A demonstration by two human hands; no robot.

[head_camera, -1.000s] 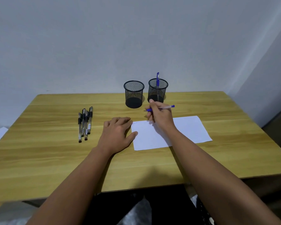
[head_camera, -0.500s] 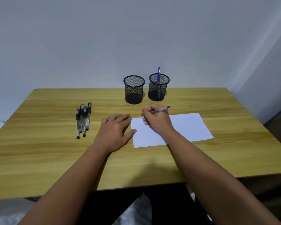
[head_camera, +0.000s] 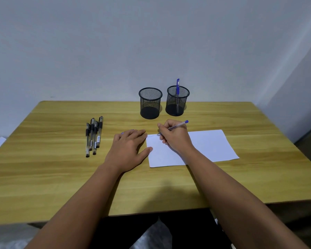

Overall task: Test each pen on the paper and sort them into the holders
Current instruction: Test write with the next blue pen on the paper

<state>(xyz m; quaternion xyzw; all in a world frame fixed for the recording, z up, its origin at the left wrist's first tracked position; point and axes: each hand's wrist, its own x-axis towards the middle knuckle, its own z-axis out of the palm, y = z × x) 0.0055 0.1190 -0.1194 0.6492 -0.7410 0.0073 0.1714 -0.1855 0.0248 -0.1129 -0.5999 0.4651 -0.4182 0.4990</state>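
Pen [head_camera: 178,125] pinched in right hand [head_camera: 175,137], tip on paper [head_camera: 208,144], tail toward 2 o'clock; left hand [head_camera: 128,150] spread flat on tabletop [head_camera: 43,168].

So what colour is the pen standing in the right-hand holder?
Blue: the pen sticks up from the black mesh holder, clearest in the head view.

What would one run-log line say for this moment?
step: testing pen | right hand: grips blue-capped pen, tip on white paper sheet | left hand: flat on wooden table
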